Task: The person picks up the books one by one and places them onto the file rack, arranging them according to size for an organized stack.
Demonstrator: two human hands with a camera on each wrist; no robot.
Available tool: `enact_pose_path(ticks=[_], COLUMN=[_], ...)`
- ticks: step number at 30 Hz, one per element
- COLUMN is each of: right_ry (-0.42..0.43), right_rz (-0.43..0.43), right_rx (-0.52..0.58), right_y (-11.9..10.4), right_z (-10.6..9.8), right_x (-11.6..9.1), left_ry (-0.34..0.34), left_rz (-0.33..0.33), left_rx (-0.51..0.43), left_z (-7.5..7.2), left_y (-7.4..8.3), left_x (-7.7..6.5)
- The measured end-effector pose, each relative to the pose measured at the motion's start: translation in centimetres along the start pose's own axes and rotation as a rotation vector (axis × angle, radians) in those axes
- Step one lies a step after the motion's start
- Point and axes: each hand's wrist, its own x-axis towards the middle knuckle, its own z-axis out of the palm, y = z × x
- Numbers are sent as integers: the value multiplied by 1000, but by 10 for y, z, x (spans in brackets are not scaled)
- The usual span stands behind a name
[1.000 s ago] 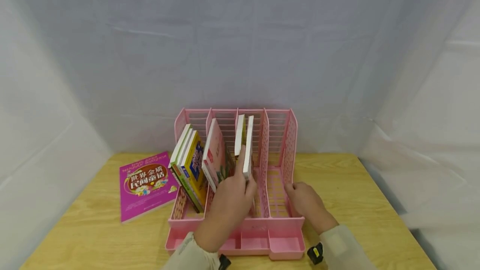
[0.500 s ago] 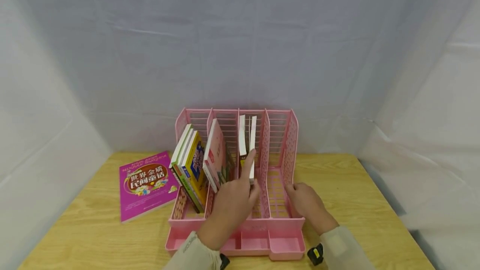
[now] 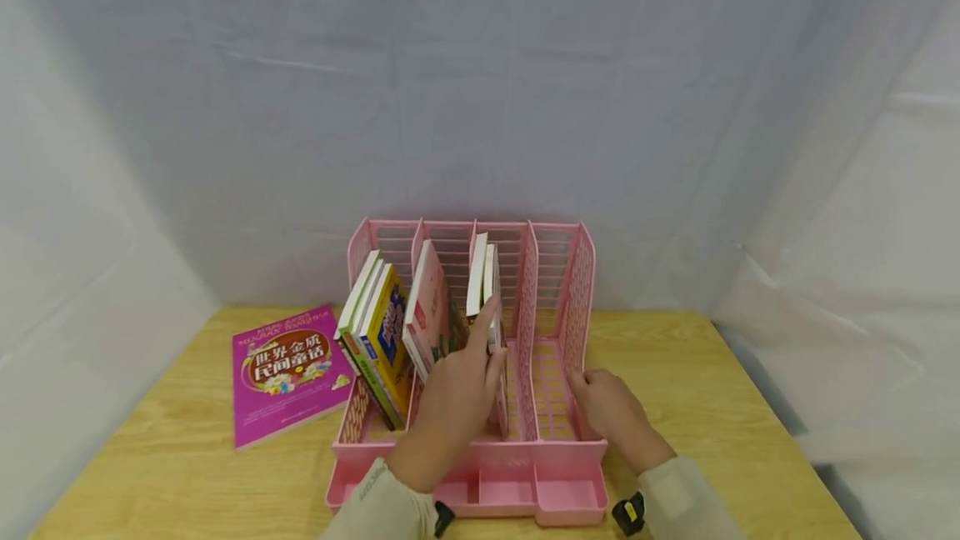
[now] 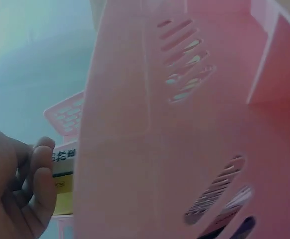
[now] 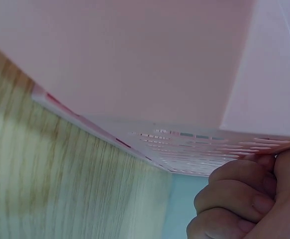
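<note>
A pink plastic book rack [image 3: 517, 443] with upright dividers stands on the table. Two books [image 3: 481, 269] are upright in its third compartment from the left, tilted slightly left. The left hand [image 3: 459, 390] reaches over the front, its straight index finger touching the front edge of the right-hand book; its other fingers curl loosely. In the left wrist view, the left hand [image 4: 23, 186] is beside a book spine [image 4: 64, 181]. The right hand [image 3: 611, 407] grips the rack's right side wall. In the right wrist view, the right hand's [image 5: 239, 196] fingers curl against the slotted wall.
Several books [image 3: 375, 336] lean in the first compartment, and a pink-covered book [image 3: 427, 307] stands in the second. A purple book [image 3: 292, 373] lies flat on the wooden table [image 3: 165, 457] at left. Small trays [image 3: 570, 494] run along the rack's front. Pale sheeting [image 3: 480, 82] surrounds the table.
The right-hand book in the third compartment first shifted right, then back left with the left index finger, and now sits close to its neighbour. The right hand keeps its hold on the rack.
</note>
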Motion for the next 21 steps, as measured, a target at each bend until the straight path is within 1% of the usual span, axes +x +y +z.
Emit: enact_pose_path(ticks=[2,6,8,10,13,17,18,19,20,21], right_ry=[-4,-3,1,1,-9,-18,-15,-14,-14,-13], right_rz=[-5,-22,-26,-22,-11,-8,-10,-15,-18,-22], right_rx=[6,-3,-16,-20,-15,-25,-34,-43,-46,-51], right_y=[-2,-4,-5,-6,-5,-2,-2,-1,-1,-2], right_z=[2,5,6,6,5,0,-2,-2,-2,-3], right_x=[0,0,0,1,1,-1,-1,-2,-2,-3], left_ry=[26,115,133,117,79,75,89,119,160,220], left_rz=[-10,-37,-40,-27,-1,14,20,41,79,134], left_rx=[11,46,47,10,-78,-171,-191,-216,-247,-280], left_z=[0,2,2,1,-1,-12,-17,-24,-30,-37], left_y=[-3,-12,-14,-14,-11,-4,-3,-3,-5,-8], left_x=[-2,-7,-6,-4,-2,-7,-9,-12,-16,-19])
